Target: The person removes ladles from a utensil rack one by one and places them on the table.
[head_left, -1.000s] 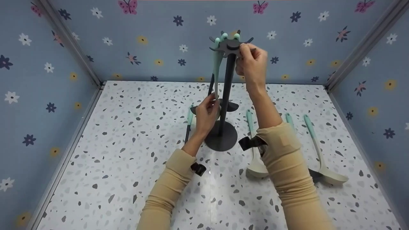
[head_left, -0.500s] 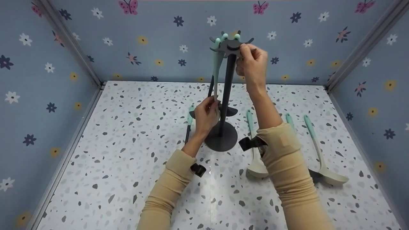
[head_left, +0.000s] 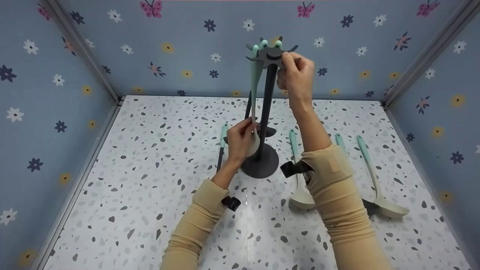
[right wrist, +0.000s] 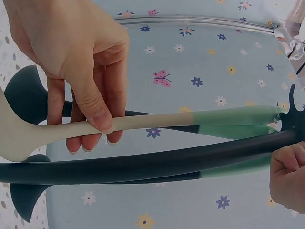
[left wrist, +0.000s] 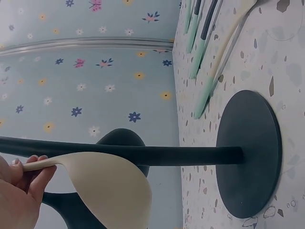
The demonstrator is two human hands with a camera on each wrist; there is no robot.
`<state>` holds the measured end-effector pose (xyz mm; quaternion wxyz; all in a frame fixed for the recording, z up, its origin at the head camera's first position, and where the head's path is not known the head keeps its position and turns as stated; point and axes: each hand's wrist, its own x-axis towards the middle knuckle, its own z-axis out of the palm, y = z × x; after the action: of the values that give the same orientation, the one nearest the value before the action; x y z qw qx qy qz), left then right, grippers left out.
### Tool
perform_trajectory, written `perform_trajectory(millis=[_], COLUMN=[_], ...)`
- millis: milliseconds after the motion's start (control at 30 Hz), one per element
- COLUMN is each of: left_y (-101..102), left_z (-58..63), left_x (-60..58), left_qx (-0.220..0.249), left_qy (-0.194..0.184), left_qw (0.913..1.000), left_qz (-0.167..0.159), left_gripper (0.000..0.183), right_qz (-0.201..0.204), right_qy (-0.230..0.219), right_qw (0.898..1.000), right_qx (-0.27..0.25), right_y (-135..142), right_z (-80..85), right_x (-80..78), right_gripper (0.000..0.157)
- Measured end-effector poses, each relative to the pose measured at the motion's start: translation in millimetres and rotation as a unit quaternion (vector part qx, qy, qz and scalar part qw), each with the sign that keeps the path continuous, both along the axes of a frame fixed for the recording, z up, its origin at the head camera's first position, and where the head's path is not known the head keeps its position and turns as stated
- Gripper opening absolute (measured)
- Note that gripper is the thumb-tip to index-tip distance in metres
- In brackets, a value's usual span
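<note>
A dark utensil stand (head_left: pixel 267 101) rises from a round base (head_left: pixel 259 170), with hooks around its top. From a left hook hangs a spoon with a mint handle and a broad cream head (left wrist: pixel 114 186). My left hand (head_left: pixel 240 140) pinches its cream shaft (right wrist: pixel 143 122) between thumb and fingers, just above the head. My right hand (head_left: pixel 298 77) pinches the right side of the hooked top (head_left: pixel 270 55). Two dark-headed utensils with mint handles hang behind; the right wrist view shows their heads, one dark head (right wrist: pixel 28 93) beyond the spoon, another dark head (right wrist: pixel 28 195) beyond the pole.
Right of the stand lie a cream ladle (head_left: pixel 302 198), partly under my right sleeve, another cream ladle (head_left: pixel 392 206) and a dark-headed utensil (head_left: pixel 370 206), mostly covered. A slim mint-and-dark handle (head_left: pixel 222 148) lies left of the stand. Patterned panels (head_left: pixel 187 48) enclose the speckled table (head_left: pixel 150 210).
My left hand has moved slightly downward along the spoon, and more of its cream head shows. The dark heads behind have shifted a little lower. The right hand has stayed on the stand's top.
</note>
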<state>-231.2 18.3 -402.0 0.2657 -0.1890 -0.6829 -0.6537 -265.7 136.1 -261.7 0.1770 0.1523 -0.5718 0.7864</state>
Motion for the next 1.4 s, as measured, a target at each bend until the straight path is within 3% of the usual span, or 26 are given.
perform_trajectory(millis=[133,367,533,667,933,1400], left_y=[0.0,0.9,0.2,-1.4,-7.9,-46.5], left_z=[0.6,-15.9,3.3,10.9,12.3,2.3], left_x=[1.1,-11.7,1.4,4.3,6.8,10.8], left_qx=[0.009,0.02,0.046,0.067,0.09,0.05], left_qy=[0.002,0.002,-0.004,-0.023,-0.03,-0.075], left_qw=[0.9999,0.9996,0.9979,0.9959,0.9921,0.9959], left_qz=[-0.008,-0.017,-0.045,-0.056,-0.082,-0.007], left_gripper=[0.012,0.014,0.012,0.013,0.017,0.016], right_qz=[-0.002,-0.003,-0.004,-0.002,0.009,0.009], right_qy=[-0.002,-0.003,0.002,0.003,-0.006,0.002], right_qw=[1.0,1.0,1.0,1.0,1.0,1.0], right_qx=[0.002,0.003,0.004,0.004,-0.007,-0.009], right_y=[0.0,0.4,-0.4,-0.6,0.1,2.0], right_z=[-0.1,0.1,0.0,-0.2,-0.5,-1.7], right_x=[0.1,-0.2,0.0,-0.3,-1.5,-1.1], right_gripper=[0.032,0.033,0.034,0.034,0.034,0.034])
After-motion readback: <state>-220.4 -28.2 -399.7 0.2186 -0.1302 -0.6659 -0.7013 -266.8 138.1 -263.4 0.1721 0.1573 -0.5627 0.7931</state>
